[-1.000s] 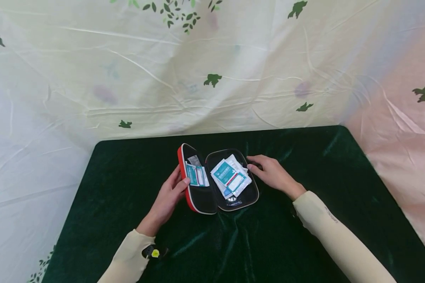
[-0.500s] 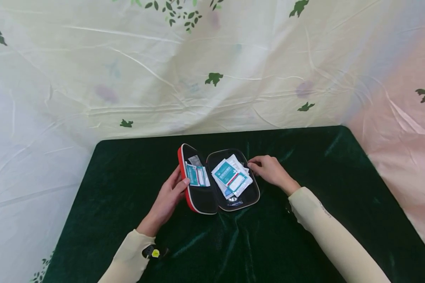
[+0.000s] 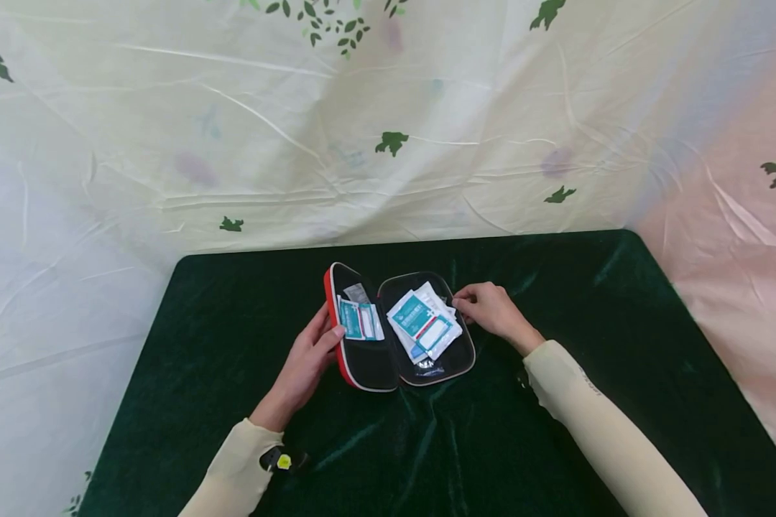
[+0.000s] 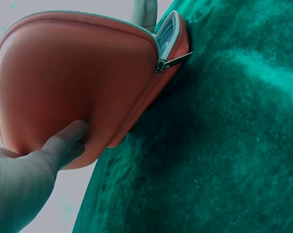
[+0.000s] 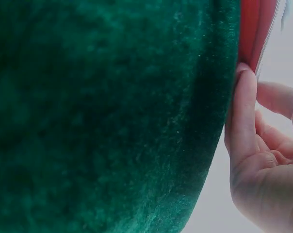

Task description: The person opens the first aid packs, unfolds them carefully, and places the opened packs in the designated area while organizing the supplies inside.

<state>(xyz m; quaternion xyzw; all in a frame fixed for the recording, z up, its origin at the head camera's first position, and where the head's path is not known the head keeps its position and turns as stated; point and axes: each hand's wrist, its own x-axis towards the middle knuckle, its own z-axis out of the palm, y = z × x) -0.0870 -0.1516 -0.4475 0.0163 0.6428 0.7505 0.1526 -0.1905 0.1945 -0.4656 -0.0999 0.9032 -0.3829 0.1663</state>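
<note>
A red zippered hard case (image 3: 370, 368) lies spread open on the table, black inside. My left hand (image 3: 305, 357) grips its raised left half, thumb over the rim and fingers behind. In the left wrist view those fingers press the red outer shell (image 4: 78, 82). White-and-teal sachets (image 3: 420, 319) are piled in the right half, with a clear plastic packet (image 3: 429, 368) below them. More sachets (image 3: 360, 319) are tucked in the left half. My right hand (image 3: 493, 312) pinches the right half's outer rim; the right wrist view shows thumb and finger at the zipper edge (image 5: 265, 43).
Dark green velvet cloth (image 3: 233, 309) covers the table beneath the case. Behind the table's far edge hangs a pale curtain (image 3: 265, 143) with green leaf prints. A zipper pull (image 4: 178, 60) sticks out at the case's corner.
My right thumb and fingers have drawn together and settled on the rim of the right half. The left hand, the case and the sachets have stayed nearly the same.
</note>
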